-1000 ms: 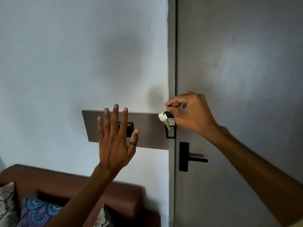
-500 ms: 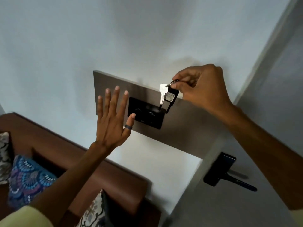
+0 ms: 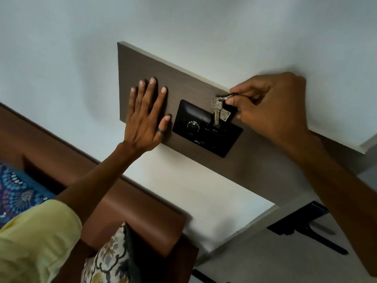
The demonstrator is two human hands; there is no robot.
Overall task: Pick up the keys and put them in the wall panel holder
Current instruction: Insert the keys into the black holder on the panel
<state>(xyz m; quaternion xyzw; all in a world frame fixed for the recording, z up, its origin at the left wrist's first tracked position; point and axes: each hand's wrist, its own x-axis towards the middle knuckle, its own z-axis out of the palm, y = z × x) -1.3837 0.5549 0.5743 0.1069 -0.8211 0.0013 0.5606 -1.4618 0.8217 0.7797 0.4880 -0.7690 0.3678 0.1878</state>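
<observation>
A silver key (image 3: 215, 108) with a small tag hangs from a ring pinched in my right hand (image 3: 269, 108). The key dangles right in front of the top edge of the black holder unit (image 3: 206, 131), which is set into a brown wooden wall panel (image 3: 142, 66). I cannot tell whether the key tip is inside the holder's slot. My left hand (image 3: 145, 117) lies flat with spread fingers on the panel just left of the holder, a dark ring on one finger.
A brown leather sofa back (image 3: 122, 193) runs below the panel, with a blue patterned cushion (image 3: 18, 190) and a floral cushion (image 3: 110, 260) on it. A grey door with a black lever handle (image 3: 306, 227) is at the lower right.
The view has tilted and come closer to the panel. My right hand has carried the key down onto the black holder, and my left hand has gone flat against the panel.
</observation>
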